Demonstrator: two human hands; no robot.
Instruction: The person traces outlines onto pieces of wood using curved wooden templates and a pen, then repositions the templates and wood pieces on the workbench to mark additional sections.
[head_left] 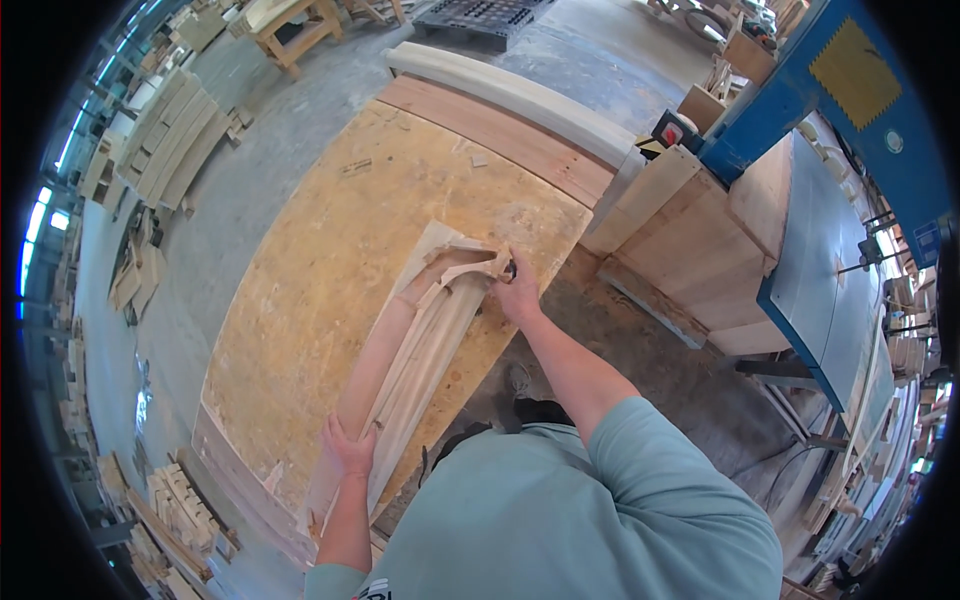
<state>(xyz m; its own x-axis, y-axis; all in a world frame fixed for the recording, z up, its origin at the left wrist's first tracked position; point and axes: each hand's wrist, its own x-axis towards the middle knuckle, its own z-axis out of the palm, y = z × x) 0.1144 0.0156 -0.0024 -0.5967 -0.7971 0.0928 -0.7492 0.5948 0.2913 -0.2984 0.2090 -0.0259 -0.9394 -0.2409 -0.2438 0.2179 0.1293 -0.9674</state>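
A long, pinkish curved wooden piece [378,355] lies over a paler wooden board [440,340] on the worktable. My left hand [350,450] is closed over the near part of the pinkish piece, thumb on one side and fingers on the other. At the far end, a short, pale curved strip of wood [470,268] bends toward the right. My right hand [517,292] closes around the tip of that strip. A small dark thing shows by its fingers, too small to make out.
The worn yellowish worktable [310,250] has small wood scraps on it. Thick planks [500,130] lie along its far edge. To the right stand a wooden box [700,250] and a blue machine [830,270] with a red button. Wood stacks [175,135] stand on the floor at left.
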